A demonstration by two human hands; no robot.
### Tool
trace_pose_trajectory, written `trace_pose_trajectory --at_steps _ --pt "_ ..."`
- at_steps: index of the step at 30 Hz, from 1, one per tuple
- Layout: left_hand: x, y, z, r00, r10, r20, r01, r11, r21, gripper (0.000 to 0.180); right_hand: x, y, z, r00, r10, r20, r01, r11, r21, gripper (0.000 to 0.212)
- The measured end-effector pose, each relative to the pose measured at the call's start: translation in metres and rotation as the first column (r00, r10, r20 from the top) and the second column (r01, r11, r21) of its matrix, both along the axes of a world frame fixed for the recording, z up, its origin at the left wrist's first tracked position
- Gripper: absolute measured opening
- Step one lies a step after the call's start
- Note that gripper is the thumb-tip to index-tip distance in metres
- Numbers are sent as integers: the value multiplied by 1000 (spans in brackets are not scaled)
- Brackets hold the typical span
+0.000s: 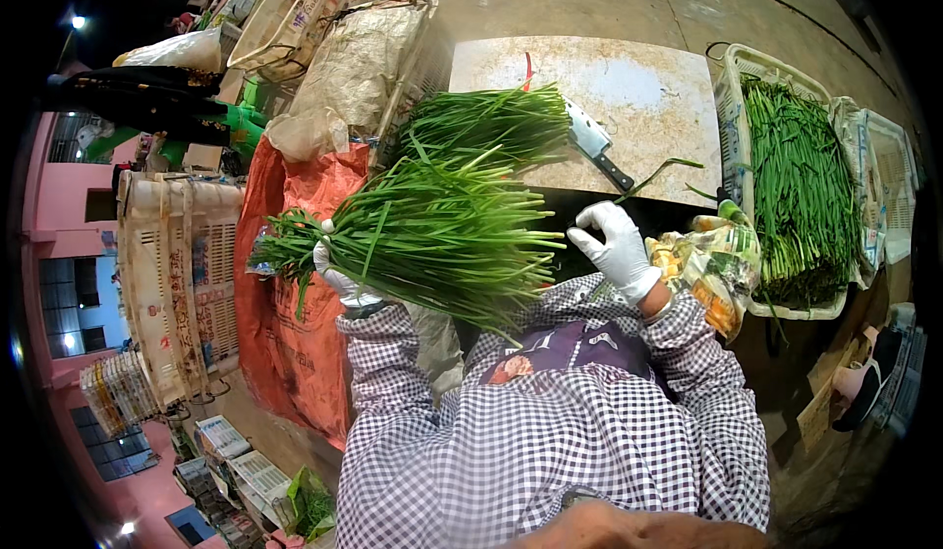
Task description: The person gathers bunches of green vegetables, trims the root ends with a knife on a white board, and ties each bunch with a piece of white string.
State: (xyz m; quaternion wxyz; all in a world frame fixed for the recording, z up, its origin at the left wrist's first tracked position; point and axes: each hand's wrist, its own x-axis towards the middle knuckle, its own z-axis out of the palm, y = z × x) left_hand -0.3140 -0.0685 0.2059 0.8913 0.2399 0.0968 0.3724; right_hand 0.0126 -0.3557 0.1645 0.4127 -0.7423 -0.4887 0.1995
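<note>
Your left hand [341, 280], in a white glove, is closed around a thick bunch of greens [442, 235], gripping it close to its leafy left end. From that grip the long stalks fan out to the right, their paler ends pointing toward your right hand [617, 249]. Your right hand, also gloved in white, is held just beyond those ends, its fingers loosely bent and nothing visible between them. Ahead of your left hand and a little to its right, another pile of greens [491, 122] lies partly on a pale, stained board [643, 97]. Just ahead of your right hand, a knife [592, 138] lies on that board, its black handle toward you, with a loose leaf [671, 167] beside the handle. A red strip [527, 70] shows farther ahead, by the pile. Right beside your right wrist is a crumpled yellow patterned bag [699, 264], and beyond it to the right stands a white basket [731, 107] packed with more greens [801, 186]. Below and behind your left hand, an orange sack [280, 343] hangs down, with a big pale crate [172, 284] farther left. Both your sleeves [388, 357] are checked.
</note>
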Motion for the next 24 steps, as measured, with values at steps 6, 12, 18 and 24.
trace_pose_trajectory --at_steps 6,12,18,24 --pt "4 2 -4 999 -49 11 48 998 37 32 -25 54 9 988 134 78 -152 939 309 24" --pt "-22 21 -19 984 -112 138 106 993 46 34 -4 20 -54 856 130 500 -66 987 -144 6" --pt "-29 20 -15 976 -174 129 170 984 44 33 20 8 -43 973 51 223 -26 993 -113 45" --pt "23 -13 25 994 74 80 -81 992 99 23 -21 74 -17 984 171 -43 -169 985 44 38"
